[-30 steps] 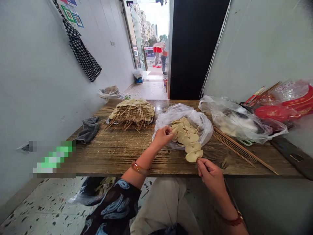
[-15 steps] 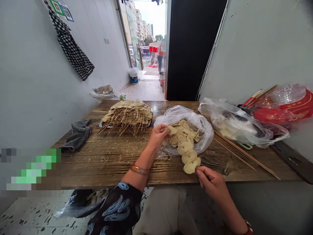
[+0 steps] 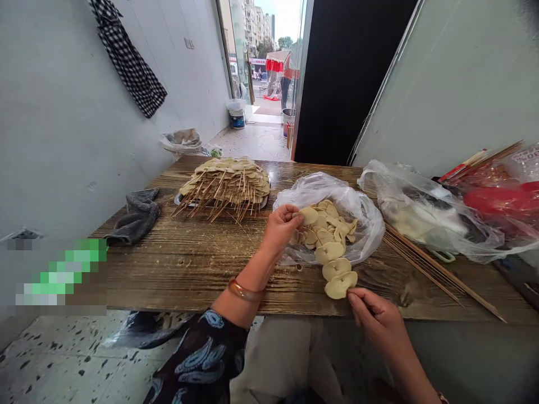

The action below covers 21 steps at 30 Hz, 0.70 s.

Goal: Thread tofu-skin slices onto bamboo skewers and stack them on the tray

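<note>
My left hand (image 3: 283, 229) is closed in a pinch on the edge of a pale round slice (image 3: 310, 215), above a heap of similar slices (image 3: 323, 229) in a clear plastic bag (image 3: 370, 233). Nearer the table's front edge, my right hand (image 3: 377, 314) is closed at the lower end of a skewer of slices (image 3: 341, 284). Three threaded slices show in a row, running up toward the bag. Most of the stick is hidden behind them, and its far end cannot be made out.
Filled skewers (image 3: 225, 182) lie piled on a metal tray (image 3: 179, 198) at the back left. A dark grey cloth (image 3: 135, 216) rests by the left edge. Bare sticks (image 3: 438, 266) lie right of the bag, near another plastic bag (image 3: 421, 213) and red packaging (image 3: 501, 202).
The camera view has shifted, so the table and hands appear slightly farther right. Both hands keep their holds, with the left still at a loose slice and the right at the skewer.
</note>
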### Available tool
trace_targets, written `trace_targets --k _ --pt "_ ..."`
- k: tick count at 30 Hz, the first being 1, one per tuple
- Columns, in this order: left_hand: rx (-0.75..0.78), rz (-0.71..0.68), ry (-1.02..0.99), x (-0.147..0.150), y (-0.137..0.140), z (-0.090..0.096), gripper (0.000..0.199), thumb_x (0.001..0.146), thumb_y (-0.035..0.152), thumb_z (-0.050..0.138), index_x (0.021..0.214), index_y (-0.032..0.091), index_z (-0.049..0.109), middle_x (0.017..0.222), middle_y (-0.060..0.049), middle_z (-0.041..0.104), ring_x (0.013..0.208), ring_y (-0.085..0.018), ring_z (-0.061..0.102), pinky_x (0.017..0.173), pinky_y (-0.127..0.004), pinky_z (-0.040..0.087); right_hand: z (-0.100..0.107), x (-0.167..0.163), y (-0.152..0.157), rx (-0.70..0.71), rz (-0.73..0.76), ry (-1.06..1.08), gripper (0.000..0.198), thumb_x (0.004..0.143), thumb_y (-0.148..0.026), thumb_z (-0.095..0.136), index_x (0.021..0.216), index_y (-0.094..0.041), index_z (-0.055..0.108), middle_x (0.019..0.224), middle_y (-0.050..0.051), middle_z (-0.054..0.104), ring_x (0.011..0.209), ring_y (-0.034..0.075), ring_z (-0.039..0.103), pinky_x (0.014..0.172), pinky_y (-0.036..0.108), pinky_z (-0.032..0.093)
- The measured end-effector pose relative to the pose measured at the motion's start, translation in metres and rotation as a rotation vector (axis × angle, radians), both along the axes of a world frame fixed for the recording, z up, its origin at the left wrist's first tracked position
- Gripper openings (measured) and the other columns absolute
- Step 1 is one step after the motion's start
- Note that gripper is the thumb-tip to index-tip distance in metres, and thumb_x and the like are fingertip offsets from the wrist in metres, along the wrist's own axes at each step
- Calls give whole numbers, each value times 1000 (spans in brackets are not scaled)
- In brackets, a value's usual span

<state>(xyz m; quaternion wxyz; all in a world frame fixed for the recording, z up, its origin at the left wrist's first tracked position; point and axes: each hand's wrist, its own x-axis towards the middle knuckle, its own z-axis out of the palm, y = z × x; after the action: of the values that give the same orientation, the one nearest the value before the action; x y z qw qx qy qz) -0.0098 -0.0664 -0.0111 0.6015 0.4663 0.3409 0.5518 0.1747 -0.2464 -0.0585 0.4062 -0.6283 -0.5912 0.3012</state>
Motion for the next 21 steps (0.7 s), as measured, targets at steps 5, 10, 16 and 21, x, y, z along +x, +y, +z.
trace_targets --k 5,10,16,21 --pt "-22 -30 -23 2 -4 3 27 60 24 74 77 16 55 65 3 60 57 -8 56 59 -23 50 1 -2 0 -7 0 -1 33 90 -43 48 84 -18 69 50 -3 49 48 13 47 49 23 39" --pt "-23 -25 -15 3 -7 5 24 61 22 73 76 16 55 66 3 60 57 -8 56 59 -24 51 -2 -3 1 -7 -23 0 34 90 -44 48 85 -18 69 51 -2 50 48 13 48 49 23 38" --pt "51 19 99 3 -6 4 18 61 21 70 73 16 57 65 3 57 58 -9 55 57 -22 47 1 -5 2 25 -41 -32 33 90 -43 48 83 -17 69 52 -2 50 48 13 48 49 23 38" --pt "115 25 253 3 -5 3 14 63 23 68 71 16 59 61 4 55 55 -9 52 53 -21 41 2 -8 5 47 -49 -47 33 90 -42 48 81 -17 68 50 -3 50 47 13 48 48 23 38"
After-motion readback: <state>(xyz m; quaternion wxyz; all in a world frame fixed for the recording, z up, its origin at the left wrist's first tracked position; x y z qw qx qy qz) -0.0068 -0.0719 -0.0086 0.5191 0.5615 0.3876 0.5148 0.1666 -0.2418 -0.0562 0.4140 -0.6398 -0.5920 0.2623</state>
